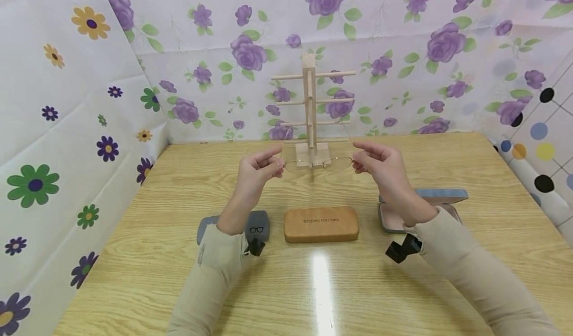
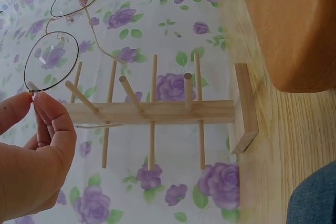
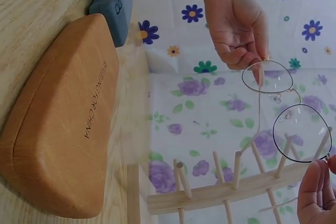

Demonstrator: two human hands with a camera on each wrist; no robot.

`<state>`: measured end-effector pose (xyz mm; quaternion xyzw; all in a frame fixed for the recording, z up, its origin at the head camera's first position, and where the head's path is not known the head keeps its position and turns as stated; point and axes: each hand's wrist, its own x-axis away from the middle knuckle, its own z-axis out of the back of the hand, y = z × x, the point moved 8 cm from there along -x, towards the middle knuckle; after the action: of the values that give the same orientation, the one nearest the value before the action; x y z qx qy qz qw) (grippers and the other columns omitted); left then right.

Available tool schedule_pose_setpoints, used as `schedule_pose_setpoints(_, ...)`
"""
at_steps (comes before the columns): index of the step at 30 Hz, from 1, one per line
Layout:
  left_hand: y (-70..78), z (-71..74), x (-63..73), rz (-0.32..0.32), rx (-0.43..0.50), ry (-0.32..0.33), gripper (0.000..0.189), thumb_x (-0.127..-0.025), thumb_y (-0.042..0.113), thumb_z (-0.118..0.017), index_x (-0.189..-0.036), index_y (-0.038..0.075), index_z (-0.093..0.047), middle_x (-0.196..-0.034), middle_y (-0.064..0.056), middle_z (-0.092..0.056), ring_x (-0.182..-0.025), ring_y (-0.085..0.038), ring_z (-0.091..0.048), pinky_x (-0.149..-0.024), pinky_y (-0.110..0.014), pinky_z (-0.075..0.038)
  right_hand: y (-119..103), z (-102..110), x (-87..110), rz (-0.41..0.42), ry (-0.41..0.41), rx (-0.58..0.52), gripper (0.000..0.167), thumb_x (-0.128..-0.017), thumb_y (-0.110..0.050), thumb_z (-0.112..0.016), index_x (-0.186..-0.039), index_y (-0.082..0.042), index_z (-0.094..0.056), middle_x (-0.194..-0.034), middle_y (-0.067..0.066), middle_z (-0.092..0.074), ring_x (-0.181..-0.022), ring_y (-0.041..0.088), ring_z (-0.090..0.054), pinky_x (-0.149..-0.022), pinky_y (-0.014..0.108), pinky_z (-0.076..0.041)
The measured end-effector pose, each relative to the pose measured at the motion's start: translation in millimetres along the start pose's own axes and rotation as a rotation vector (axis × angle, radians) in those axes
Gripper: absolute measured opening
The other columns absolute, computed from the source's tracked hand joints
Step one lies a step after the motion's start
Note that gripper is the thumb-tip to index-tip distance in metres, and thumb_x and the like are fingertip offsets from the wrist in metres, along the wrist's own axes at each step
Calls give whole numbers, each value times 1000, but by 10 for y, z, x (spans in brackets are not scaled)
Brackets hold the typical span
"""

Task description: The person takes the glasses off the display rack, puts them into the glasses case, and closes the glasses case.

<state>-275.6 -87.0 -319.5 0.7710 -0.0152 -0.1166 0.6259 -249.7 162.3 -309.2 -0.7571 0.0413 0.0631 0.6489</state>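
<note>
A pair of thin-rimmed eyeglasses (image 1: 338,165) with clear round lenses is held up between both hands, temples unfolded and reaching away. My left hand (image 1: 256,176) pinches the frame's left hinge corner between thumb and fingers. At the opposite corner, my right hand (image 1: 386,173) pinches it in the same manner. In the left wrist view, the dark rim of the near lens (image 2: 51,61) stands above my left fingertips. Beyond the glasses is a wooden stand (image 1: 309,107) with several rows of pegs; no glasses are seen resting on it.
A closed tan case (image 1: 321,229) with printed lettering lies on the wooden table (image 1: 277,286) below the glasses. Under my left forearm sits a closed blue-grey case (image 1: 258,222). An open blue case (image 1: 440,195) with pale lining is partly hidden by my right wrist. Flowered cloth (image 1: 188,52) hangs behind.
</note>
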Motion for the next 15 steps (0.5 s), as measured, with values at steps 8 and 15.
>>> schedule_pose_setpoints(8,41,-30,76,-11,-50,-23,36,-85,-10,-55,-121,-13,-51,-71,2,-63,-63,-9,-60,-61,-22,-51,8,22,92,-25,-14,-2,33,-87,-5,-60,-119,4,-56,-80,5,-66,-70,13,-61,-64,24,-52)
schedule_pose_setpoints(15,83,-51,162,-11,-56,-49,38,-85,-11,-54,-122,-13,-50,-71,3,-63,-63,-9,-59,-61,-21,-51,-18,5,161,-27,-27,15,35,-87,-4,-59,-120,8,-53,-76,1,-66,-68,12,-61,-64,24,-52)
